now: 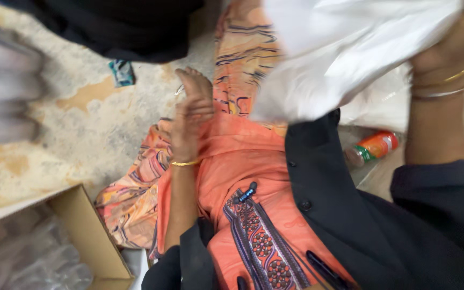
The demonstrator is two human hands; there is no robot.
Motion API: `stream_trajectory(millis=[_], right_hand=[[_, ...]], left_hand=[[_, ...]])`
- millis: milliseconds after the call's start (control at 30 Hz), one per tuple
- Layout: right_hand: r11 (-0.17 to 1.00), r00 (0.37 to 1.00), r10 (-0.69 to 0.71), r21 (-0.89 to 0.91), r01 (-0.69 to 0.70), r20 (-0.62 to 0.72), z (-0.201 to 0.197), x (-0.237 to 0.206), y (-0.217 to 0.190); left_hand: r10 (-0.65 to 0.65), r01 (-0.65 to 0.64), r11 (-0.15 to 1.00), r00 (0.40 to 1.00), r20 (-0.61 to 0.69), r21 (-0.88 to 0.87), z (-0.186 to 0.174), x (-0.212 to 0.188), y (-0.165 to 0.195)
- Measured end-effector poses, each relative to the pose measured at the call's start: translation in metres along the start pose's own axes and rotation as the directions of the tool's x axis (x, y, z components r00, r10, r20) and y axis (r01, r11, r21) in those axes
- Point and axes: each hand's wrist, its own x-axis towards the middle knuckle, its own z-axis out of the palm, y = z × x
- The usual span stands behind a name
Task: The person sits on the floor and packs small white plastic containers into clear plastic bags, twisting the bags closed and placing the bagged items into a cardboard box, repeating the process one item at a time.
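Most of what lies under me is my own clothing: an orange patterned garment (243,156) across my lap and a black coat (361,215) open over it, with a small dark clip-on microphone (247,192) pinned on the orange cloth near the embroidered band. Beyond my knees the worn, patchy floor (81,113) shows, beige and grey.

Next in size is the white plastic bag (339,48), crumpled and glossy, held up at the top right, above my lap and clear of the floor. My right hand (452,43) has its fingers closed on the bag's right edge, with thin bangles at the wrist; part of that hand runs out of view. The picture is blurred there, so the exact hold is hard to read.

At the lower left an open cardboard box (89,236) stands on the floor, with clear crinkled plastic inside it. A blurred stack of shiny packets (4,86) fills the left edge.

My left hand (191,113) rests on the orange cloth over my knee, fingers loosely curled, gripping nothing, a gold bangle on its wrist.

Smaller still: an orange-labelled bottle (372,147) lies on its side on the floor beneath the bag, and a little teal wrapper (122,72) lies farther off on the floor.
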Motion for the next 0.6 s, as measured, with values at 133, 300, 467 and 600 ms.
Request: stream_trajectory(millis=[133, 300, 467, 600], right_hand=[[0.969, 0.984, -0.001, 0.243, -0.043, 0.180, 0.105, -0.019, 0.007], [0.927, 0.968, 0.031, 0.355, -0.121, 0.248, 0.158, -0.047, 0.024], [0.886, 0.936, 0.030, 0.424, -0.188, 0.351, 0.158, -0.083, 0.065], [0.975, 0.721, 0.223, -0.150, -0.164, 0.656, 0.148, -0.075, 0.066]], left_hand=[[-0.074, 0.170, 0.908, 0.964, 0.255, -0.382, 0.060, 0.001, 0.006], [-0.073, 0.115, 0.913, 0.990, 0.121, -0.391, 0.083, 0.015, 0.041], [-0.074, -0.033, 0.964, 0.920, -0.385, -0.265, 0.100, 0.048, 0.054], [0.139, -0.248, 0.959, 0.835, -0.533, -0.139, 0.097, 0.048, 0.074]])
